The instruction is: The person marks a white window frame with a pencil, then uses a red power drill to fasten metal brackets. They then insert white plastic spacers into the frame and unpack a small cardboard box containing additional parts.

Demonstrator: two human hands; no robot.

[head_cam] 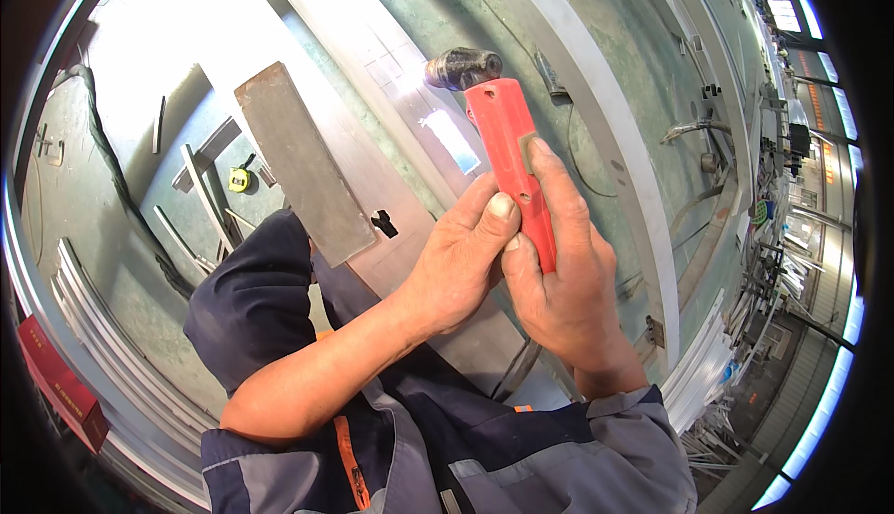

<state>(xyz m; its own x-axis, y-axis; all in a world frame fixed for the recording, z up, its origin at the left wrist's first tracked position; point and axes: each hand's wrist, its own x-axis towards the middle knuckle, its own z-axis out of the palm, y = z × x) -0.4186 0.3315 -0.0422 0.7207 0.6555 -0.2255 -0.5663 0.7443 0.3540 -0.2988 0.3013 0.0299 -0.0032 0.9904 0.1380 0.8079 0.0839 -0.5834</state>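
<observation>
A red-handled welding or cutting torch (504, 123) with a dark, scorched head (461, 68) is held in both my hands. My right hand (569, 283) wraps the handle from the right, its index finger lying along a tan trigger. From the left, my left hand (464, 255) grips the lower handle, thumb against it. A bright glow shows at the nozzle tip, which is at a pale metal profile (412, 112) with thin marked lines. Beside the torch, this profile has a bright, rough-edged rectangular patch; I cannot tell whether it is an opening.
A grey metal plate (304, 165) lies across another profile, near a jagged dark hole (383, 223). A yellow tape measure (239, 179) and metal offcuts (209, 154) lie left. A sheathed cable (115, 158) runs beyond them. Right is a long metal beam (614, 109); a spray can (550, 75) lies nearby.
</observation>
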